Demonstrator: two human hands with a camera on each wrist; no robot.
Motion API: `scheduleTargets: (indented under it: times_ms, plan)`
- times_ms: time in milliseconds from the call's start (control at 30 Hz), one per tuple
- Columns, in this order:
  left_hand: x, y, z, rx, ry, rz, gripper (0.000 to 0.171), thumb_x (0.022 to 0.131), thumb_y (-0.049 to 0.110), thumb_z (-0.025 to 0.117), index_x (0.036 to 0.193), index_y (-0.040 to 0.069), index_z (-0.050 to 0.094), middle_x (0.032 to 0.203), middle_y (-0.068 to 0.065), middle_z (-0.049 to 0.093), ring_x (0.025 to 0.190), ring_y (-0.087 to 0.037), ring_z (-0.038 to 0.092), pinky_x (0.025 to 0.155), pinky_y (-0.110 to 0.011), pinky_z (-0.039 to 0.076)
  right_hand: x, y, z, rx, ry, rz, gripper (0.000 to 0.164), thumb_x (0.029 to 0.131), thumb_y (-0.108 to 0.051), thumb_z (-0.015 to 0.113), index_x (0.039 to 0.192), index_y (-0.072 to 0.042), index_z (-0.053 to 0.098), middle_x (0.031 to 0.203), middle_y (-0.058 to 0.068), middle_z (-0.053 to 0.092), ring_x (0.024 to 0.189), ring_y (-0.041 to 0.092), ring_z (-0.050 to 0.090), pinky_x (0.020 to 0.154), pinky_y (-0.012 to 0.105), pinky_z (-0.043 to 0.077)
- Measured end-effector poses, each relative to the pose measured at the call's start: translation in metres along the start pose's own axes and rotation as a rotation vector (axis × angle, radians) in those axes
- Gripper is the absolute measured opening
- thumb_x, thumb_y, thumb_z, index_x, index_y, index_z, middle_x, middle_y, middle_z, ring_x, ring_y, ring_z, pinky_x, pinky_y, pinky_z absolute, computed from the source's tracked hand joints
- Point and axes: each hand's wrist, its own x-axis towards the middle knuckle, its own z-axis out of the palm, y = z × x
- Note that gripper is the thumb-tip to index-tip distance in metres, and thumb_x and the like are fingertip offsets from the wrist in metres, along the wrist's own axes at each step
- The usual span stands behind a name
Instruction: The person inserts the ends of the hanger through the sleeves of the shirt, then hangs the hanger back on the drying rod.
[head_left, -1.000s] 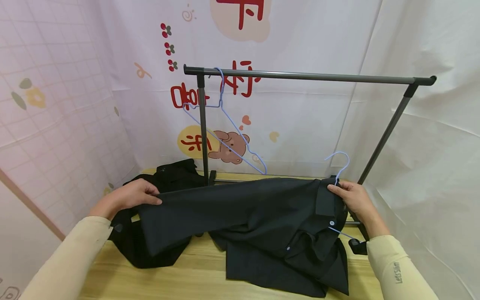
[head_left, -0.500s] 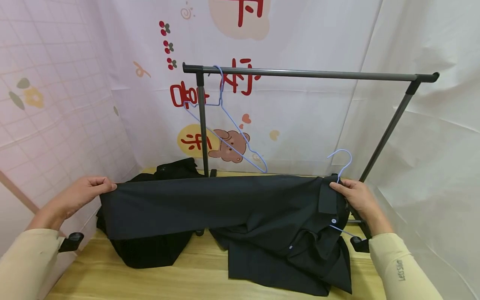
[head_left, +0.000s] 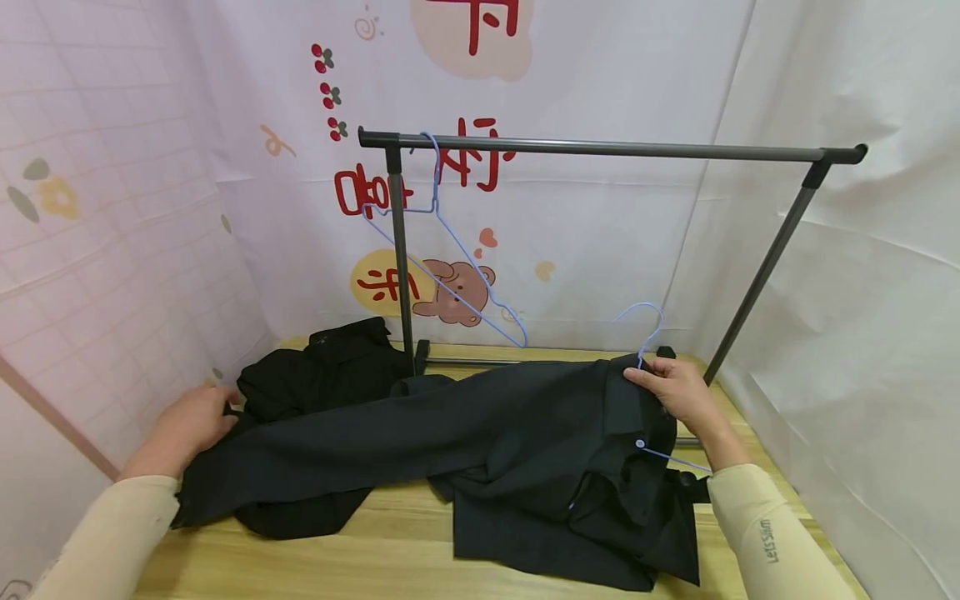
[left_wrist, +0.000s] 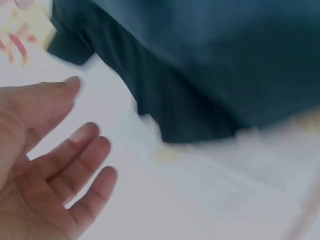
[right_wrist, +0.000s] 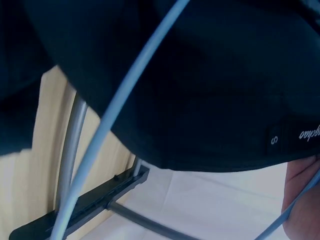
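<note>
A black button shirt (head_left: 525, 433) lies across the table, one long sleeve stretched to the left. My right hand (head_left: 678, 396) grips it at the collar, thumb on top, together with the neck of a blue wire hanger (head_left: 660, 321). In the right wrist view the hanger's blue wire (right_wrist: 115, 107) crosses the inside of the collar, where a small size label (right_wrist: 274, 140) shows. My left hand (head_left: 191, 429) is beside the sleeve's end; in the left wrist view its fingers (left_wrist: 92, 192) are spread apart, clear of the dark cloth (left_wrist: 190, 75).
Another black garment (head_left: 330, 367) lies bunched at the left, partly under the sleeve. Behind stands a grey clothes rack (head_left: 600, 148), with a second blue hanger (head_left: 457, 242) hooked near its left end. Fabric walls enclose the wooden table (head_left: 360, 567) at the back and sides.
My left hand pulled the sleeve out leftward, then let go, and the sleeve dropped onto the table and other garment. The right hand shifted slightly left, still holding collar and hanger.
</note>
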Motion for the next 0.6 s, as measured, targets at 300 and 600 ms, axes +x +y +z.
scheduleTargets:
  times_ms: [300, 600]
  plan:
    - [0.046, 0.143, 0.043, -0.169, 0.168, 0.170, 0.035, 0.093, 0.022, 0.071, 0.122, 0.003, 0.066, 0.120, -0.018, 0.062, 0.110, -0.038, 0.059, 0.092, -0.056, 0.046, 0.000, -0.016, 0.023, -0.144, 0.037, -0.075, 0.040, 0.093, -0.046, 0.068, 0.091, -0.006, 0.070, 0.074, 0.006, 0.055, 0.071, 0.023, 0.052, 0.061, 0.031, 0.042]
    - [0.086, 0.265, 0.063, -0.589, 0.005, 0.233, 0.068, 0.097, 0.052, 0.058, 0.151, 0.014, 0.042, 0.148, -0.011, 0.046, 0.137, -0.032, 0.041, 0.109, -0.053, 0.033, 0.000, -0.041, 0.053, -0.068, -0.022, -0.221, 0.023, 0.093, -0.031, 0.072, 0.088, -0.008, 0.069, 0.069, 0.004, 0.059, 0.061, 0.022, 0.055, 0.055, 0.031, 0.045]
